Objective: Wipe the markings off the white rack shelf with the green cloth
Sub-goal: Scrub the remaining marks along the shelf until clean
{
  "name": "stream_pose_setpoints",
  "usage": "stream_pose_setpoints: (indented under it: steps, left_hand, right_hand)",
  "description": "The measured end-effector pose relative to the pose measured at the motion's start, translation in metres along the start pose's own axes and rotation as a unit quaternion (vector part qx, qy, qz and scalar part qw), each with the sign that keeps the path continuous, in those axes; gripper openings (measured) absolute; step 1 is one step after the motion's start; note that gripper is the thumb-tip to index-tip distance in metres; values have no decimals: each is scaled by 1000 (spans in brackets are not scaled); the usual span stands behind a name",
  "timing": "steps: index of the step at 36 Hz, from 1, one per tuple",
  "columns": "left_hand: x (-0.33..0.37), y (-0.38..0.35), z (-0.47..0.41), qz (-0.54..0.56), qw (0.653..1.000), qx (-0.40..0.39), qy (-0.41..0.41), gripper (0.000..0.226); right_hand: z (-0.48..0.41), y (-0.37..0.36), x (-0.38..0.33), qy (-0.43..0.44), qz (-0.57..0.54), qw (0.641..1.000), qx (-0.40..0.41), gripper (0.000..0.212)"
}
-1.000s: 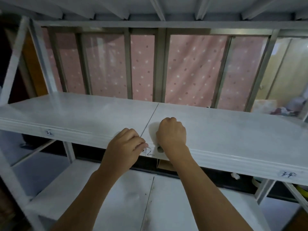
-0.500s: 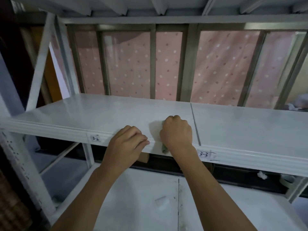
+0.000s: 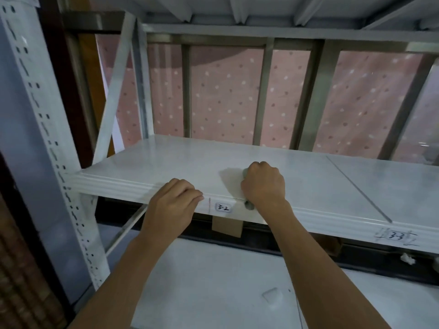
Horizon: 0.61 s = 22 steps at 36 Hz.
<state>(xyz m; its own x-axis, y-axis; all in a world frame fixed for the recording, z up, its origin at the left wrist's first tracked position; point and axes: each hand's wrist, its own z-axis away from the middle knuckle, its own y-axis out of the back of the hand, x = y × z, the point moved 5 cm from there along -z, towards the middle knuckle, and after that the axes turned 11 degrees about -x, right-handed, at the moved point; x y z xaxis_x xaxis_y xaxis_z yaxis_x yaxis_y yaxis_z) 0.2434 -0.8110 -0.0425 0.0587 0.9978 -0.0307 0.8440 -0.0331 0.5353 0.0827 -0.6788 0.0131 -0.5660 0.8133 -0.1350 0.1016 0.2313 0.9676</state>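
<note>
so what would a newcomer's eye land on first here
The two bare hands at the front edge of the white metal rack shelf: the right hand is fisted round a mostly hidden green cloth on the shelf top, while the left hand rests on the lip beside it. Next come the handwritten 3-2 label and 3-3 label on the shelf's front face, and the pink dotted curtain behind the bars.

The one head view looks forward and slightly down, close over the white rack shelf [image 3: 190, 162].
</note>
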Motion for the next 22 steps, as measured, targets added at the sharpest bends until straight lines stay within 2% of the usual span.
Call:
stream_pose_setpoints:
  steps: [11, 18, 22]
  left_hand:
    - [-85, 37, 32, -49, 998, 6, -27, 21]
    - [-135, 68, 52, -80, 997, 5, -3, 25]
    - [-160, 81, 62, -123, 992, -3, -8, 11]
  right_hand:
    - [-19, -21, -120, 36, 2, 999, -11, 7]
    - [-30, -33, -193, 74, 3, 997, -19, 3]
    - [-35, -40, -232, 100, -2, 995, -14, 5]
